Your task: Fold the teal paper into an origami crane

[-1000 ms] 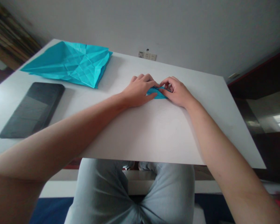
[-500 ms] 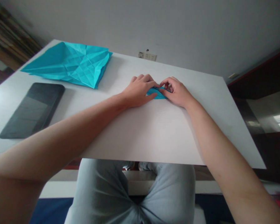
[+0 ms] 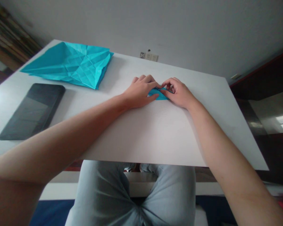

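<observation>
A small piece of folded blue paper lies on the white table between my two hands, partly covered by them. My left hand holds its left side, the thumb on the near part and the fingers curved over the far edge. From the right, my right hand grips the paper with thumb and forefinger, its other fingers curled. The fingertips of both hands almost meet at the paper's far edge. Details of the folds there are hidden.
A larger creased blue paper sheet rests at the table's far left. Closer to me is a black phone, beside my left forearm. The white table ends just above my knees. Behind it, sockets are set in the wall.
</observation>
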`<move>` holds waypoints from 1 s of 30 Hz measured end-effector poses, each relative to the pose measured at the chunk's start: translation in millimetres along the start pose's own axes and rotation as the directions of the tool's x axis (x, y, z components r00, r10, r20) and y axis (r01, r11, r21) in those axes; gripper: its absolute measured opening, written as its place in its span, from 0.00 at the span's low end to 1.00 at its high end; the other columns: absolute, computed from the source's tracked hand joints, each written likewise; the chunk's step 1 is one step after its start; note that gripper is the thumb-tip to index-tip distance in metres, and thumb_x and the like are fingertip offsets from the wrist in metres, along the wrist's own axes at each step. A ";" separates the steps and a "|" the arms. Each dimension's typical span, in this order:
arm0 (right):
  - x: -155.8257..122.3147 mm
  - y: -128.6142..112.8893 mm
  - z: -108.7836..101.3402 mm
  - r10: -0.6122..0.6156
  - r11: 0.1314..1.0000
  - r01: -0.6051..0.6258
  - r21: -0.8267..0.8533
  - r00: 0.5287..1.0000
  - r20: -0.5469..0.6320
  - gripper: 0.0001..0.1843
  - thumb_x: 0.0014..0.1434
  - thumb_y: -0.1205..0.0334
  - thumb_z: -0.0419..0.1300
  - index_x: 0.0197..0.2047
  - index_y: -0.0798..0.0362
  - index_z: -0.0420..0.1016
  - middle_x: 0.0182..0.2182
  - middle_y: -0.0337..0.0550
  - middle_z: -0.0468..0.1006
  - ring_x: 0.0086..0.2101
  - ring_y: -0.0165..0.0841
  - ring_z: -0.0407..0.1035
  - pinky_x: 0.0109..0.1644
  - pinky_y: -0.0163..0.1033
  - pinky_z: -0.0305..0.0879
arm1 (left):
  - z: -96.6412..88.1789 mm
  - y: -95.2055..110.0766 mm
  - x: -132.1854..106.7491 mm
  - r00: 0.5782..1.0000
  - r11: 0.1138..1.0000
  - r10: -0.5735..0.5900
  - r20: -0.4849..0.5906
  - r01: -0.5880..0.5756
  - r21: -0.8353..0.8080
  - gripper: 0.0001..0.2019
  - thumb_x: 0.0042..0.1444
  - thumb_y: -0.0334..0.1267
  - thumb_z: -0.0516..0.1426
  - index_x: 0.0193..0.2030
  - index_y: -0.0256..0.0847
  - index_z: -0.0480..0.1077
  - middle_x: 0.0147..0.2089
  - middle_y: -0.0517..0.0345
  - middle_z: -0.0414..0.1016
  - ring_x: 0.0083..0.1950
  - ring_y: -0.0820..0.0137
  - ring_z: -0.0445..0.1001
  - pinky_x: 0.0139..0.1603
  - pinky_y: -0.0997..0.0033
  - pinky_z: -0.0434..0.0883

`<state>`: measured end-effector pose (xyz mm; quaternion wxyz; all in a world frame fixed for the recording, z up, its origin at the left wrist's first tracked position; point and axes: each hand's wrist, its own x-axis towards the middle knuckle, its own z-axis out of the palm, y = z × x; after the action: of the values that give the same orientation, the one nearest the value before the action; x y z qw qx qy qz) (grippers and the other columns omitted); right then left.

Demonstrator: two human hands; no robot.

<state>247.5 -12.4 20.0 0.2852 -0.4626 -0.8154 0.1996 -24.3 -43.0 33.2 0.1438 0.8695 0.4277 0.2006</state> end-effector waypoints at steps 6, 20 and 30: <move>0.2 1.2 0.6 -0.004 1.000 0.004 0.005 1.000 -0.001 0.26 0.74 0.29 0.77 0.52 0.42 0.86 0.47 0.47 0.81 0.46 0.46 0.73 0.53 0.54 0.71 | 0.1 0.5 -0.5 1.000 1.000 0.004 -0.007 -0.004 0.002 0.28 0.77 0.44 0.60 0.80 0.47 0.84 0.76 0.36 0.80 0.78 0.35 0.75 0.83 0.25 0.69; -0.3 -2.6 -0.8 0.004 1.000 -0.004 0.009 1.000 0.005 0.29 0.73 0.25 0.76 0.52 0.42 0.85 0.46 0.47 0.80 0.45 0.46 0.72 0.52 0.53 0.71 | -0.7 2.3 -0.5 1.000 1.000 -0.015 0.004 0.015 0.005 0.29 0.76 0.43 0.61 0.80 0.49 0.84 0.77 0.37 0.79 0.79 0.33 0.75 0.83 0.23 0.69; -0.1 -2.9 -1.4 0.013 1.000 -0.013 0.002 1.000 0.008 0.27 0.74 0.26 0.77 0.52 0.41 0.85 0.47 0.46 0.80 0.46 0.46 0.73 0.52 0.54 0.72 | 2.8 -2.1 -0.2 0.999 1.000 0.014 -0.032 -0.014 -0.001 0.26 0.77 0.44 0.61 0.78 0.50 0.85 0.74 0.38 0.80 0.78 0.35 0.76 0.83 0.23 0.70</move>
<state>246.6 -13.8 22.7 0.2811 -0.4668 -0.8133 0.2039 -24.6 -42.1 29.8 0.1359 0.8692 0.4236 0.2158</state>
